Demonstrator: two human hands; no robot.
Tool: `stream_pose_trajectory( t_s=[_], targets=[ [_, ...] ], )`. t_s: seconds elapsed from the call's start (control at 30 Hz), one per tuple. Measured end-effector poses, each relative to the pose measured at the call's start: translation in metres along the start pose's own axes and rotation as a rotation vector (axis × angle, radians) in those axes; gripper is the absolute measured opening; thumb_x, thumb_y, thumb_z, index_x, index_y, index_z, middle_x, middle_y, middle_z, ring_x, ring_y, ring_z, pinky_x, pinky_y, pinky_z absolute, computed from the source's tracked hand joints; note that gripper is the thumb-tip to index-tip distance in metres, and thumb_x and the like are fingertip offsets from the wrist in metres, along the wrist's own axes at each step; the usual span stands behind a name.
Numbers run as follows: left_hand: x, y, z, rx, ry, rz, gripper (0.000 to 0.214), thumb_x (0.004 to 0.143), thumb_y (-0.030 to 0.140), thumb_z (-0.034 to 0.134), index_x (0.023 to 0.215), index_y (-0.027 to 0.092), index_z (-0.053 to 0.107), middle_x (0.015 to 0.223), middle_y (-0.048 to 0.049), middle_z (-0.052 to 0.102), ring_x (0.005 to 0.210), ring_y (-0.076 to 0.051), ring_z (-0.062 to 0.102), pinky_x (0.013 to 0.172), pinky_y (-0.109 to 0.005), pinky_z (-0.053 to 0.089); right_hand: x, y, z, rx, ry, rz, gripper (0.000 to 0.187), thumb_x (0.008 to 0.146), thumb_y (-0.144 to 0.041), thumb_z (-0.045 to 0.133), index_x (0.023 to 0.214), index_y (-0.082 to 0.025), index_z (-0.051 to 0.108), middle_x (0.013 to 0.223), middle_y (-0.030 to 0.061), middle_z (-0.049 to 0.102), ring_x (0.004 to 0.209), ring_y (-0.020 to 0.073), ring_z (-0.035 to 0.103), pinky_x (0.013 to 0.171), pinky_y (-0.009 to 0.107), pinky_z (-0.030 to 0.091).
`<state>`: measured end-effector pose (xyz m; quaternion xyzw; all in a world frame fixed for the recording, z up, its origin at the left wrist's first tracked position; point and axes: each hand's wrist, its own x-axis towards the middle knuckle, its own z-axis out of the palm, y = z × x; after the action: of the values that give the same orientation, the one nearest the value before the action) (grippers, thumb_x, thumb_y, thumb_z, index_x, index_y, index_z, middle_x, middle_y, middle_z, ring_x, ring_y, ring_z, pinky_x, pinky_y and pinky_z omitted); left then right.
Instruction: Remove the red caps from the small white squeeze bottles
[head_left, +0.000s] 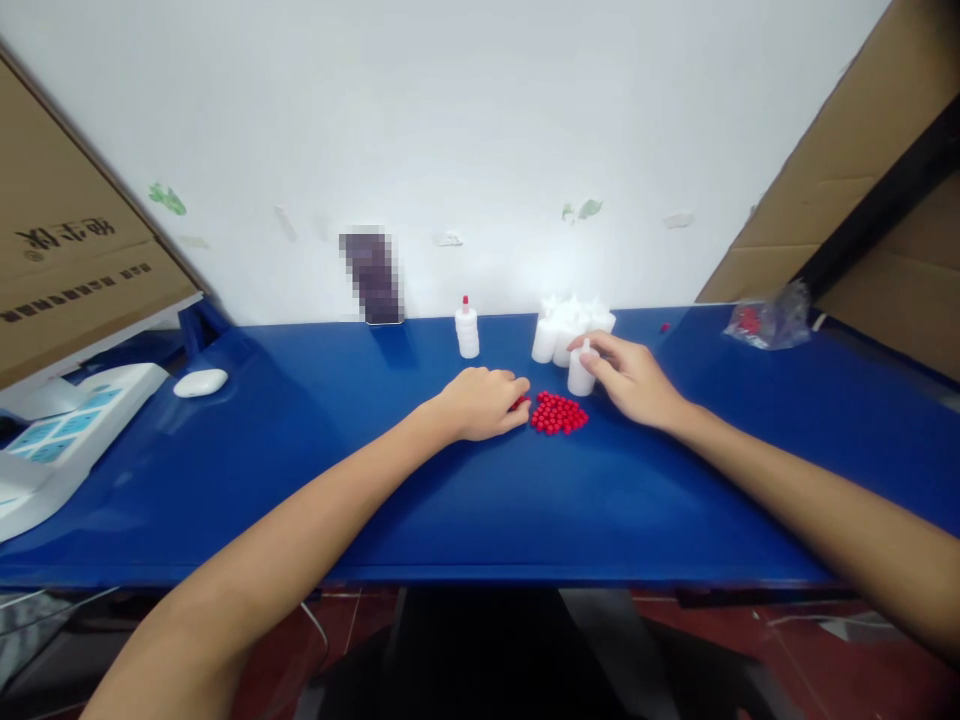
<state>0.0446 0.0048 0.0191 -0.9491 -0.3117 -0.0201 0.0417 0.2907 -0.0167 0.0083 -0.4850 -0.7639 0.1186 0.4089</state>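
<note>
A pile of small red caps (559, 413) lies on the blue table. At its left edge, my left hand (487, 403) has its thumb and fingers curled in round one or more red caps, partly hidden by the fingers. To the right and just behind the pile, my right hand (626, 375) grips a white squeeze bottle (580, 378) near its shoulder. That bottle is upright, and its pointed nozzle has no cap on it. Several similar white bottles (545, 342) stand grouped behind it. Farther left is one bottle (468, 335) with a red cap on its tip.
A clear plastic bag (772, 322) with red pieces lies at the far right, and a single red piece (664, 327) near the wall. A white oval object (200, 383) and a white power strip (82, 425) are on the left. Cardboard (82, 230) stands at both sides.
</note>
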Motion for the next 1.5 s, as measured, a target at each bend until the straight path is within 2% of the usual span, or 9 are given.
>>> stream_pose_trajectory(
  t_s=[0.23, 0.4, 0.6, 0.9, 1.13, 1.5],
  targets=[
    [0.0005, 0.0001, 0.0006, 0.008, 0.003, 0.003, 0.032, 0.101, 0.037, 0.038, 0.098, 0.017, 0.063, 0.090, -0.0088, 0.068, 0.066, -0.020, 0.061, 0.057, -0.031, 0.034, 0.0001, -0.0005, -0.0008, 0.004, -0.007, 0.011, 0.028, 0.096, -0.041, 0.050, 0.102, -0.021, 0.068, 0.089, 0.0047, 0.072, 0.071, 0.0205, 0.062, 0.065, 0.034, 0.047],
    [0.0011, 0.0010, 0.0008, -0.005, -0.004, -0.087, 0.045, 0.102, 0.049, 0.035, 0.097, 0.015, 0.065, 0.088, -0.0121, 0.068, 0.070, -0.023, 0.064, 0.062, -0.032, 0.039, -0.0001, -0.0007, -0.0009, -0.003, -0.014, 0.010, 0.027, 0.097, -0.041, 0.050, 0.101, -0.022, 0.068, 0.087, 0.0041, 0.072, 0.071, 0.0206, 0.062, 0.065, 0.034, 0.047],
    [0.0030, -0.0006, 0.0016, -0.018, -0.020, -0.087, 0.053, 0.104, 0.055, 0.032, 0.095, 0.016, 0.066, 0.090, -0.0120, 0.069, 0.076, -0.025, 0.067, 0.061, -0.032, 0.040, -0.0001, -0.0009, -0.0009, -0.012, -0.008, 0.008, 0.027, 0.097, -0.040, 0.049, 0.100, -0.021, 0.068, 0.088, 0.0042, 0.071, 0.070, 0.0201, 0.062, 0.066, 0.033, 0.047],
    [0.0033, 0.0046, -0.0034, 0.077, -0.051, -0.029, 0.044, 0.106, 0.043, 0.033, 0.098, 0.017, 0.068, 0.092, -0.0090, 0.071, 0.078, -0.025, 0.070, 0.061, -0.032, 0.042, -0.0002, 0.0009, -0.0010, -0.029, -0.011, -0.024, 0.028, 0.097, -0.039, 0.049, 0.103, -0.019, 0.069, 0.085, 0.0041, 0.071, 0.068, 0.0191, 0.062, 0.065, 0.032, 0.047],
    [0.0031, 0.0028, -0.0029, 0.068, -0.036, -0.010, 0.041, 0.106, 0.040, 0.035, 0.098, 0.017, 0.068, 0.093, -0.0085, 0.072, 0.078, -0.024, 0.071, 0.060, -0.031, 0.041, -0.0010, -0.0023, -0.0007, -0.075, -0.027, -0.103, 0.027, 0.098, -0.037, 0.050, 0.106, -0.020, 0.069, 0.101, 0.0063, 0.075, 0.082, 0.0224, 0.068, 0.074, 0.034, 0.051],
    [0.0041, 0.0018, -0.0014, 0.036, -0.048, 0.013, 0.038, 0.106, 0.038, 0.035, 0.096, 0.017, 0.065, 0.090, -0.0079, 0.072, 0.075, -0.022, 0.069, 0.063, -0.030, 0.041, -0.0005, -0.0017, -0.0008, -0.067, -0.023, -0.090, 0.027, 0.098, -0.036, 0.049, 0.105, -0.019, 0.069, 0.097, 0.0061, 0.075, 0.079, 0.0210, 0.067, 0.071, 0.033, 0.050]
  ],
)
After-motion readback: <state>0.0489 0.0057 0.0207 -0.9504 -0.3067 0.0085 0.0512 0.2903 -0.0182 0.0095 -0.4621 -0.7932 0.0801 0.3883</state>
